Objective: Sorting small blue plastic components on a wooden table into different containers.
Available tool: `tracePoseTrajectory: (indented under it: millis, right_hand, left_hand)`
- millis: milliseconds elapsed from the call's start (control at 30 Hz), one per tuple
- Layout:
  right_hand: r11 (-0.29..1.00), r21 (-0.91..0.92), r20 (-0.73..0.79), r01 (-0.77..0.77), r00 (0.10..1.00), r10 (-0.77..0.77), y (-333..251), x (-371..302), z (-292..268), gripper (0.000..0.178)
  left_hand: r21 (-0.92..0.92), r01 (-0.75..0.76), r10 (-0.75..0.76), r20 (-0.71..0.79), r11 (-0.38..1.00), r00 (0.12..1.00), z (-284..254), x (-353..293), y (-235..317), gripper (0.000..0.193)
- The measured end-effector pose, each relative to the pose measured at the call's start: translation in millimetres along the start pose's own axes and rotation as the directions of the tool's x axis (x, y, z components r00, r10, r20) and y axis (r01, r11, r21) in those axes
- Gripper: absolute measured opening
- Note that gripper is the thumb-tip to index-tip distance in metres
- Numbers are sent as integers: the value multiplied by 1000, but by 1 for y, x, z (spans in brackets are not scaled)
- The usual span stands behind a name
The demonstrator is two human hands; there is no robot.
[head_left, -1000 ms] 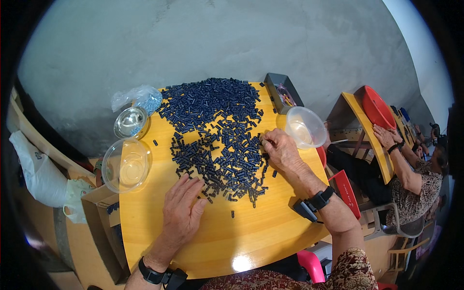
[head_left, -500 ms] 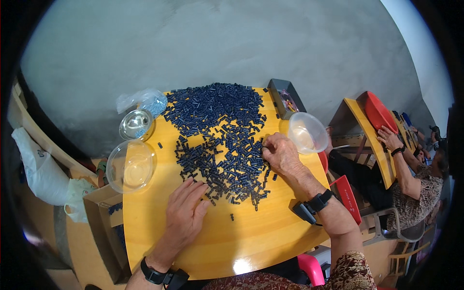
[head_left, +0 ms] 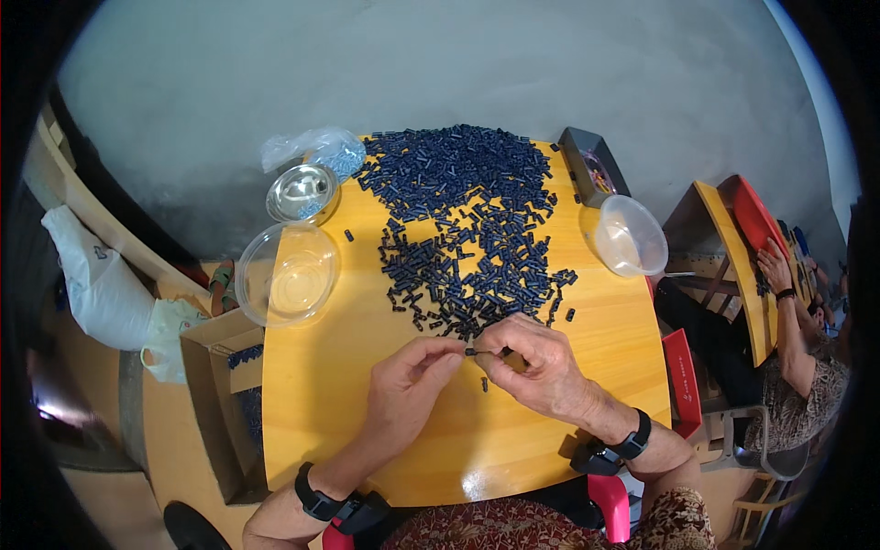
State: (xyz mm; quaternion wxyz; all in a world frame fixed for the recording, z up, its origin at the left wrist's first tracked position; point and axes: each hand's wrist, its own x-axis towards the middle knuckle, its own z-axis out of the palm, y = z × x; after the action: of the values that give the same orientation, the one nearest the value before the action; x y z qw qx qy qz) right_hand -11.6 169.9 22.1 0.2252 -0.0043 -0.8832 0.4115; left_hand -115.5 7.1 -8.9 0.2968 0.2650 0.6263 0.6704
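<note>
My left hand point(head_left: 411, 378) and my right hand point(head_left: 543, 374) meet at the near edge of the heap, fingertips pinched together. Between them shows the end of a small black cylindrical piece point(head_left: 470, 352), mostly hidden by the fingers. Both hands seem closed on it. A heap of similar small dark pieces point(head_left: 454, 170) spreads over the yellow table point(head_left: 367, 458), dense at the far side and thinner toward my hands. One loose piece point(head_left: 484, 384) lies just below the fingertips, beside my right hand.
Left of the heap stand a clear plastic tub point(head_left: 287, 275), a metal bowl point(head_left: 302, 193) and a bag of small light-blue parts point(head_left: 341, 158). Right are a translucent bowl point(head_left: 631, 236) and a grey tray point(head_left: 591, 167). A cardboard box point(head_left: 215, 412) sits lower left; another person point(head_left: 797, 367) works at right.
My right hand has come from the heap's right edge to the middle, and my left hand has moved to meet it. They now pinch a small piece. The view has shifted a little.
</note>
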Motion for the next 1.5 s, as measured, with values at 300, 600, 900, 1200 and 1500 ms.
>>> tracePoseTrajectory:
  millis: [300, 600, 900, 1200, 1500]
  right_hand:
    - [993, 61, 1, -102, 995, 102, -3, -8, 13, 12]
    - [859, 416, -7, -300, 943, 332, 2, -20, 24, 8]
    - [780, 550, -26, -299, 927, 374, 4, -23, 33, 15]
    - [960, -195, -61, 203, 974, -218, -1, -8, 22, 24]
    - [910, -295, -51, 291, 946, -319, 0, -9, 16, 30]
  left_hand:
    - [-105, 118, -110, 75, 987, 991, -5, 1, -3, 15]
    - [-199, 56, -43, 70, 978, 997, -2, 1, -8, 15]
    - [-8, -78, 78, 41, 997, 996, -1, 2, -4, 14]
    - [-201, 134, -122, 71, 970, 990, -4, 2, -4, 16]
    - [-173, 191, -170, 129, 966, 977, -5, 1, 3, 15]
